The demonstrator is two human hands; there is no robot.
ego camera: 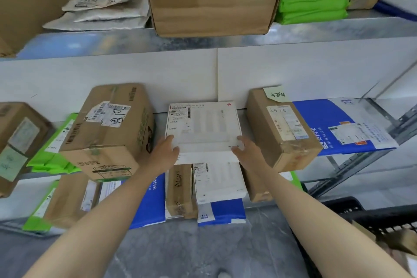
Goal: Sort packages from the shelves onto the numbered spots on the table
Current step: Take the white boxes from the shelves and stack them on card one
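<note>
Two hands meet one parcel in the head view: a flat white box (204, 128) lying label-up on the middle shelf (161, 118), its back edge close against the white wall. The left hand (165, 153) grips its near left corner and the right hand (247, 153) its near right corner. Each thumb lies on the top face, and the other fingers seem tucked at or under the front edge, though they are mostly hidden. The hands are well apart, with the width of the box between them. That grip suits the spot, I judge, since the box is wedged in a narrow slot between a big brown carton (108, 133) on the left and a smaller taped carton (282, 133) on the right. The front edge is the only free side, and a wide, thin box held at both corners should slide straight out without twisting. It already juts a little past the shelf lip, over more parcels on the shelf below. Green bags (52, 156) lie beyond the left carton and a blue mailer (327, 124) beyond the right one; neither is touched. The table with its numbered spots is out of sight, so the box has yet to go there.
</note>
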